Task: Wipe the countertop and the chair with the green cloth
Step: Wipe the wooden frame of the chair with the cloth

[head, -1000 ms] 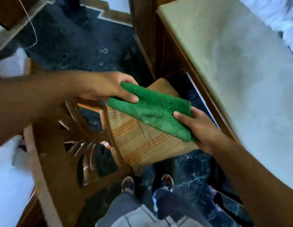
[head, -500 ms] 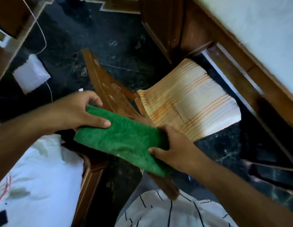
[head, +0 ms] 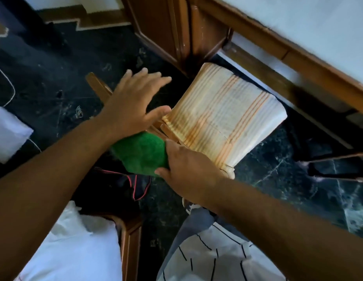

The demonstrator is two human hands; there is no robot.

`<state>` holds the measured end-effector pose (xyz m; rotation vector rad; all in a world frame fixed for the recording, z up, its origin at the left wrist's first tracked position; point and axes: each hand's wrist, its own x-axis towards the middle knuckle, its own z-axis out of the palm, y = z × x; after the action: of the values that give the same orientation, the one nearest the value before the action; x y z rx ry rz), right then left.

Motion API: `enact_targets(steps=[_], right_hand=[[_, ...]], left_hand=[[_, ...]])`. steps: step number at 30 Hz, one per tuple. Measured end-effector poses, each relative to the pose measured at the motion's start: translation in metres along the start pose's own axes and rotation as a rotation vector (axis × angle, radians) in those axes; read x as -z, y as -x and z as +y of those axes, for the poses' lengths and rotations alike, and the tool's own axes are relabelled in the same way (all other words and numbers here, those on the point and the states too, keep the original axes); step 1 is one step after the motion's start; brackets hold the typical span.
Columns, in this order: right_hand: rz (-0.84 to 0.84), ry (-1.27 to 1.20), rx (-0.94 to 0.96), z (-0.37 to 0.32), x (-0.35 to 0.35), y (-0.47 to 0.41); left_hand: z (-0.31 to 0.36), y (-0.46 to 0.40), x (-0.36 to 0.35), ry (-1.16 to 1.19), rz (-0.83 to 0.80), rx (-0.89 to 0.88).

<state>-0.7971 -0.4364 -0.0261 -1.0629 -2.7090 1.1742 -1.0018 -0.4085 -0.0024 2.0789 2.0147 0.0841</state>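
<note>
Below, the right hand clasped the bunched green cloth against the chair backrest, beside the pale seat; the left hand hovered above, fingers spread wide and holding nothing. The countertop lay at upper right, well apart. Good practice would probably be bracing the frame with the free hand while drawing the cloth firmly along each rail.

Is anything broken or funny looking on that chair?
Yes. The wooden chair seat has a thin crack line across it, near the edge closest to the right hand. Its surface also shows orange streaks. The green cloth looks fine.
</note>
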Motion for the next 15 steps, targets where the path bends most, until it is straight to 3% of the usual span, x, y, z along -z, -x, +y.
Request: enact_targets(steps=[2,5,10,12,15], right_hand=[[0.055,-0.029,0.053,0.002,-0.001,0.004],[0.04,-0.05,0.01,0.024,0.007,0.053],[0.018,0.213,-0.053,0.054,0.02,0.124],[-0.055,0.135,-0.034,0.047,0.019,0.112],[-0.154,-0.167,0.004,0.039,0.011,0.056]], left_hand=[[-0.008,-0.011,-0.015,0.046,-0.052,0.014],[-0.017,-0.013,-0.023,0.083,0.009,0.028],[-0.005,-0.016,-0.024,0.027,-0.006,0.036],[0.0,-0.015,-0.021,0.011,0.006,0.044],[0.003,-0.013,-0.02,-0.011,0.008,0.068]])
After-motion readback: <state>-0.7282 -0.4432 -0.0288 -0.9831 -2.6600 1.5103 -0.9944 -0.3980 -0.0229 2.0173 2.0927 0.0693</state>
